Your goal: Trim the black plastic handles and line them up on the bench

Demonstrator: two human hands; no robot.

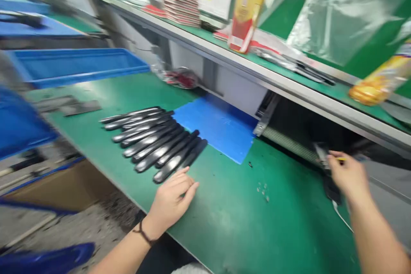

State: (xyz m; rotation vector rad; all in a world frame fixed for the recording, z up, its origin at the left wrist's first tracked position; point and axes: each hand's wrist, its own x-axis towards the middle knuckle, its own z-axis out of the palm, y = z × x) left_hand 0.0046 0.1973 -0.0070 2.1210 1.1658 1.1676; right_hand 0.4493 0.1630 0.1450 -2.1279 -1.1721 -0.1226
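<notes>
A row of glossy black, long, handle-like pieces lies side by side on the green tabletop. My left hand rests beside the nearest piece, its fingers loosely bent and the thumb apart, with nothing visible in them. Far to the right, my right hand is closed by the dark space under the shelf. A small yellow bit shows at its fingers, and a blurred greyish blade-like shape is just beyond them. What exactly it grips is unclear. Below it is a dark object with a white cable.
A blue sheet lies behind the black pieces. Tiny clear bits are scattered on the table. The shelf above carries stacked booklets, a yellow-red package and a yellow bottle-like item. A blue tray stands at left.
</notes>
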